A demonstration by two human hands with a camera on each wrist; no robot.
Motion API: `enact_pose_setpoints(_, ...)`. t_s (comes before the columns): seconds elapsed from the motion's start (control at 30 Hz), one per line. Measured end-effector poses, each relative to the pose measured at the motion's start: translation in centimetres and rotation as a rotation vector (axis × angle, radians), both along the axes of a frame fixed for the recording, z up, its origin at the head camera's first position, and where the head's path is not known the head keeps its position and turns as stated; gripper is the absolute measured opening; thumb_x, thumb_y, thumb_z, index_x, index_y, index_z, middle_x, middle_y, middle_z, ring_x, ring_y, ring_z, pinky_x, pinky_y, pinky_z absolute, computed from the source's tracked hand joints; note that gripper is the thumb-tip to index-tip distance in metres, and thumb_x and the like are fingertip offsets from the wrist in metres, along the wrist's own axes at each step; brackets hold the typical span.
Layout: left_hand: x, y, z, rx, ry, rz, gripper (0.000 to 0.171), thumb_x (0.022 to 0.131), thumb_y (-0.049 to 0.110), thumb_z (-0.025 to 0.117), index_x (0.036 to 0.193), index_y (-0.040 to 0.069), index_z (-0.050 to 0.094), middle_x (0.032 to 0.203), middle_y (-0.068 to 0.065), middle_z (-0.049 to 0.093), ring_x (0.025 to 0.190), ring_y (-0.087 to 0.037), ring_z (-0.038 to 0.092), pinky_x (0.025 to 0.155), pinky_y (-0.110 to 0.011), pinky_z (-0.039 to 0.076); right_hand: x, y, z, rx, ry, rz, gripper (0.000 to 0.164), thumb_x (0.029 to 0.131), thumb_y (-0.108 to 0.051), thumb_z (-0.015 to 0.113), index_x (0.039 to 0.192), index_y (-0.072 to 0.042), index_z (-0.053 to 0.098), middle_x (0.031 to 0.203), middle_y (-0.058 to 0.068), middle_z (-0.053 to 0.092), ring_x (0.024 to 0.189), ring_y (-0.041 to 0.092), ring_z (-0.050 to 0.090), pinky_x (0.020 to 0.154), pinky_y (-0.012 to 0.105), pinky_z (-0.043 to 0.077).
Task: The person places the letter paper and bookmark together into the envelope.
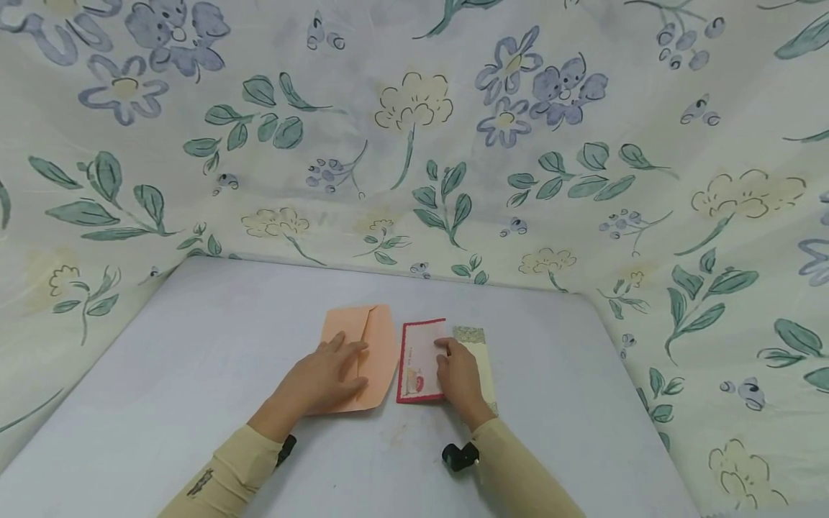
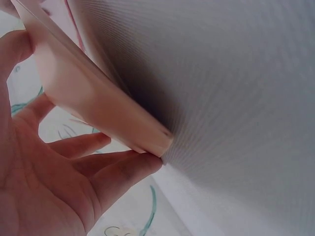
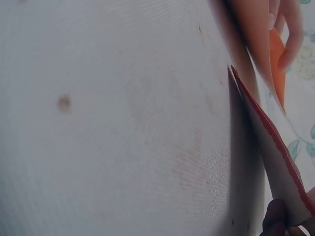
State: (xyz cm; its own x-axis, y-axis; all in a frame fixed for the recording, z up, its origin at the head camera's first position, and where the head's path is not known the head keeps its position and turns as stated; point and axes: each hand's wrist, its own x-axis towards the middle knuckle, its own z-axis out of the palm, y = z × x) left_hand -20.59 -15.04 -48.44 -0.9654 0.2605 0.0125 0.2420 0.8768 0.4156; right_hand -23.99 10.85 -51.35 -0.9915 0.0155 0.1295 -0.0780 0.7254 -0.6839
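Observation:
A peach-orange envelope (image 1: 378,360) with a visible flap seam lies on the white table. My left hand (image 1: 327,374) rests on it with the fingers spread; in the left wrist view, the fingertips touch the envelope (image 2: 88,93). To its right is a pale pink card (image 1: 421,356) with a red border and a small red picture. My right hand (image 1: 461,374) pinches this card at its right side, and the right wrist view shows the card (image 3: 278,162) tilted up from the table. A cream card with green speckled ends (image 1: 469,334) lies partly under the right hand.
The white tabletop (image 1: 194,360) has faint stains near its front. Floral cloth (image 1: 414,144) rises behind the table and along both sides. Black wrist cameras (image 1: 458,457) are strapped under both forearms.

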Motion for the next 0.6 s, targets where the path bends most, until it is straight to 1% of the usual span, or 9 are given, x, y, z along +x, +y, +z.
enact_pose_setpoints(0.2,0.03,-0.01,-0.04,-0.003,0.003,-0.004,0.062,0.091,0.041,0.072,0.146,0.017,0.054,0.155,-0.03,0.038,0.135,-0.057,0.042,0.1,-0.066,0.044,-0.06,0.29,0.09,-0.023,0.005,0.001,0.025,0.099,-0.004,0.061,0.123,-0.006,0.068,0.118,0.012,0.069,0.105,0.025,0.064,0.09,0.044,0.053)
enact_pose_setpoints(0.43,0.04,-0.09,-0.04,0.002,0.015,-0.017,0.062,0.091,0.041,0.071,0.145,0.016,0.055,0.154,-0.031,0.039,0.135,-0.057,0.043,0.098,-0.066,0.045,-0.18,0.45,0.45,-0.041,0.001,-0.009,0.025,0.099,-0.005,0.06,0.124,-0.007,0.068,0.115,0.012,0.069,0.096,0.022,0.062,0.082,0.041,0.053)
enact_pose_setpoints(0.6,0.01,-0.14,-0.09,0.004,0.015,-0.023,0.062,0.092,0.041,0.071,0.146,0.016,0.054,0.154,-0.032,0.039,0.133,-0.06,0.042,0.099,-0.067,0.044,-0.09,0.49,0.57,-0.055,0.018,-0.014,0.025,0.099,-0.005,0.061,0.123,-0.007,0.068,0.112,0.011,0.068,0.09,0.019,0.059,0.077,0.038,0.052)
